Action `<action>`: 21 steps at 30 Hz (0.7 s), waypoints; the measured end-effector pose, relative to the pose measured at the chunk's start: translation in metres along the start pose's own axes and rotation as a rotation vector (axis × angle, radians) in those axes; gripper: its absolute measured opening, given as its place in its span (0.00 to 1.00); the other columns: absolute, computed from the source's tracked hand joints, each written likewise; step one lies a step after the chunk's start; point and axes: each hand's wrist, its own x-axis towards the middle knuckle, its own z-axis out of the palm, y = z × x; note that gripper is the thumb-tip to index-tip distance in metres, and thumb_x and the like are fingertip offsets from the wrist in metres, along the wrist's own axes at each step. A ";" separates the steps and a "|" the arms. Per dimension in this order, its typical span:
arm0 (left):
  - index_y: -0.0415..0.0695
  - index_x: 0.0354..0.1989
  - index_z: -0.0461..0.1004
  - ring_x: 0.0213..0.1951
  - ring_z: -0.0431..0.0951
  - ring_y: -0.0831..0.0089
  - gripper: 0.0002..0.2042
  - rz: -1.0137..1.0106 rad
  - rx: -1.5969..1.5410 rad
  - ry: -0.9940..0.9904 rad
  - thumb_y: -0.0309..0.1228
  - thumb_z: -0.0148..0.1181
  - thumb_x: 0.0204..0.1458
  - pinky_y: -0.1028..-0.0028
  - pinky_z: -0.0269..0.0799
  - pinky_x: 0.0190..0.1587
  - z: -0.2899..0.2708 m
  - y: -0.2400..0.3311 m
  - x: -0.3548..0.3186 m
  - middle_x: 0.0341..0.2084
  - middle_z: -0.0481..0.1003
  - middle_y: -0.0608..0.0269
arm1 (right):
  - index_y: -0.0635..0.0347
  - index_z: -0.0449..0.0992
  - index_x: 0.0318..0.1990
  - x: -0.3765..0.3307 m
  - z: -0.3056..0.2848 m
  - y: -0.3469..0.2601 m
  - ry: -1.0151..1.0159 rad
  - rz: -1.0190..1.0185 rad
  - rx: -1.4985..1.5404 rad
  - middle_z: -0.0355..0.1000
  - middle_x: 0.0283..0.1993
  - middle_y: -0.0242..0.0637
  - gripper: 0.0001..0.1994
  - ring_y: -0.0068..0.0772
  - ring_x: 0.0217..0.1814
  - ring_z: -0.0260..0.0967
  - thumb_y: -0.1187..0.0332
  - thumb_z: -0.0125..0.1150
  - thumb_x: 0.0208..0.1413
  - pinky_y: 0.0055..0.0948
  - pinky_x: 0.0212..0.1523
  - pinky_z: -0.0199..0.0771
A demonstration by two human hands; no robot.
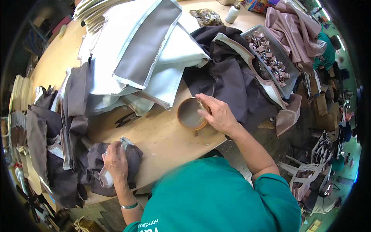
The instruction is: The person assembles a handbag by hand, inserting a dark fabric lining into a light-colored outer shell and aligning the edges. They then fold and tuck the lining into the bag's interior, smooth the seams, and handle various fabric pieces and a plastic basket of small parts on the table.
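My right hand (219, 115) is over a round brown pot (180, 121) with a greyish filling, near the table's front edge. Its fingertips are bent over the far rim and the inside, around something thin and pale that I cannot make out. My left hand (116, 162) is closed on a bunched dark brown fabric piece (133, 157) with pale edging, at the table's front left. More dark fabric pieces (75, 104) lie heaped beside that hand. Behind the pot, large white sheets (104, 58) are stacked with a grey-brown panel (148, 40) on top.
Dark scissors-like tools (126, 120) lie left of the pot. To the right, dark fabric (232, 85) hangs over the table edge beside a grey plastic basket (286, 92) of small metal-and-leather pieces. Pink material (291, 29) and a white bottle (233, 14) are behind. Another person (325, 50) is at far right.
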 end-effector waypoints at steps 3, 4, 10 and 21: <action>0.43 0.35 0.69 0.33 0.73 0.63 0.07 0.002 0.000 0.008 0.26 0.54 0.46 0.69 0.59 0.37 0.007 -0.006 -0.003 0.30 0.73 0.60 | 0.62 0.66 0.44 0.000 0.002 -0.001 -0.008 0.034 -0.024 0.70 0.37 0.44 0.15 0.46 0.37 0.69 0.74 0.54 0.46 0.35 0.35 0.70; 0.43 0.35 0.69 0.33 0.73 0.63 0.07 -0.003 0.014 -0.005 0.27 0.54 0.46 0.69 0.59 0.37 0.010 -0.007 -0.002 0.30 0.73 0.60 | 0.63 0.67 0.44 0.001 0.003 0.001 -0.023 0.065 -0.031 0.70 0.39 0.45 0.15 0.46 0.39 0.69 0.74 0.55 0.46 0.35 0.38 0.70; 0.43 0.35 0.69 0.35 0.72 0.60 0.07 0.035 -0.006 -0.074 0.26 0.54 0.46 0.65 0.59 0.39 0.021 -0.003 0.004 0.31 0.73 0.58 | 0.56 0.66 0.27 0.016 0.008 0.000 -0.016 -0.022 -0.388 0.67 0.23 0.35 0.12 0.35 0.26 0.69 0.59 0.56 0.47 0.30 0.23 0.70; 0.42 0.34 0.68 0.33 0.71 0.58 0.06 0.082 -0.016 -0.110 0.26 0.53 0.47 0.65 0.60 0.39 0.033 -0.003 0.010 0.30 0.73 0.57 | 0.62 0.65 0.31 0.009 0.006 0.001 -0.114 -0.017 -0.311 0.67 0.29 0.42 0.03 0.40 0.31 0.70 0.74 0.49 0.47 0.35 0.29 0.73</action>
